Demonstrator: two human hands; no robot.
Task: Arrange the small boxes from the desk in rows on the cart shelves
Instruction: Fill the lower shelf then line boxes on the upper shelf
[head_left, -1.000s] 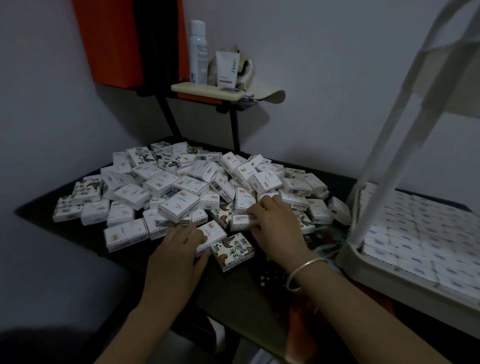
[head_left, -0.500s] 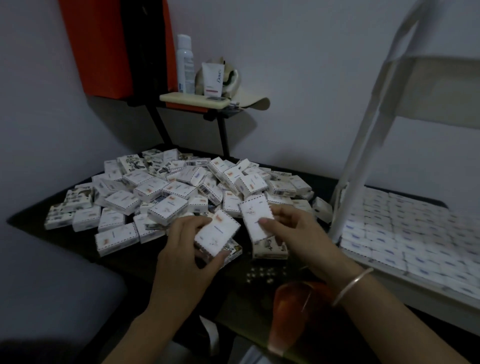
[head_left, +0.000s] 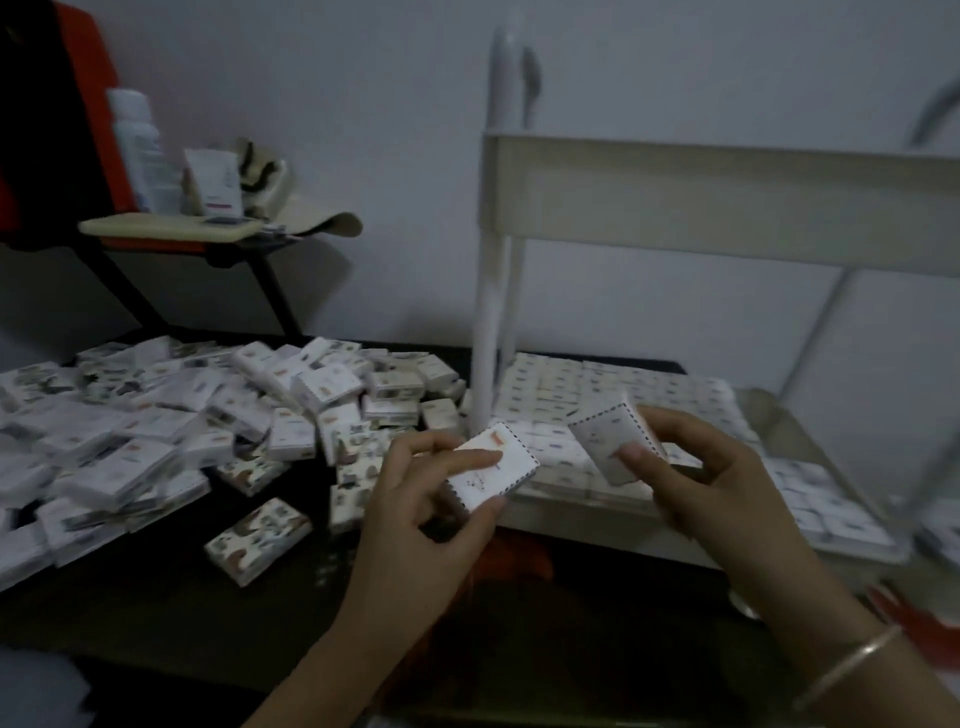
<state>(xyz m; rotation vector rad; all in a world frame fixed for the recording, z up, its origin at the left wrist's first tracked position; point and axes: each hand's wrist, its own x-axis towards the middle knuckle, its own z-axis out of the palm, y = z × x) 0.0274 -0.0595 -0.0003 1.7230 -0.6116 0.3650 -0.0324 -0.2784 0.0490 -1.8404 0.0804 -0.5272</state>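
Observation:
A heap of small white boxes (head_left: 171, 415) covers the dark desk (head_left: 156, 597) at the left. My left hand (head_left: 415, 525) pinches one small white box (head_left: 491, 465) with a dashed border, held above the desk's right end. My right hand (head_left: 711, 488) grips a second small white box (head_left: 610, 434) over the near edge of the white cart's lower shelf (head_left: 571, 506). That shelf holds several rows of the same boxes (head_left: 597, 389), lying flat.
The cart's white post (head_left: 491, 291) stands just behind my left hand, and its upper shelf (head_left: 717, 197) hangs above. A bottle (head_left: 140, 150) and a tube (head_left: 213, 182) sit on a small stand at the back left. One patterned box (head_left: 257, 540) lies apart near the desk's front.
Both hands lifted a box each from the heap and carried them right toward the cart. The view swung right, bringing the cart shelf to the centre.

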